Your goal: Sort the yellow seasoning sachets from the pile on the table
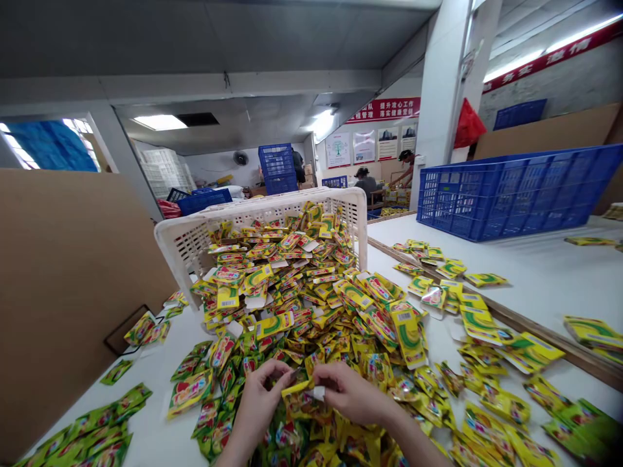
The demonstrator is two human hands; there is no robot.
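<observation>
- Currently, left hand [260, 397] and right hand [348, 390] pinch one yellow carton [295, 389]; its contents indeterminable.
- Cartons [275, 324] heaped at white crate [361, 227].
- Apparently outstanding: many loose packets [506, 403].

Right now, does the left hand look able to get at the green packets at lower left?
Probably yes: only low packets and white tabletop lie between the left hand and the green packets, though that hand is busy near a yellow pack.

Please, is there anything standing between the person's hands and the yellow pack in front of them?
Nothing visible does. The left hand and right hand are right at the yellow pack; the heap of packs lies beneath and beyond.
</observation>
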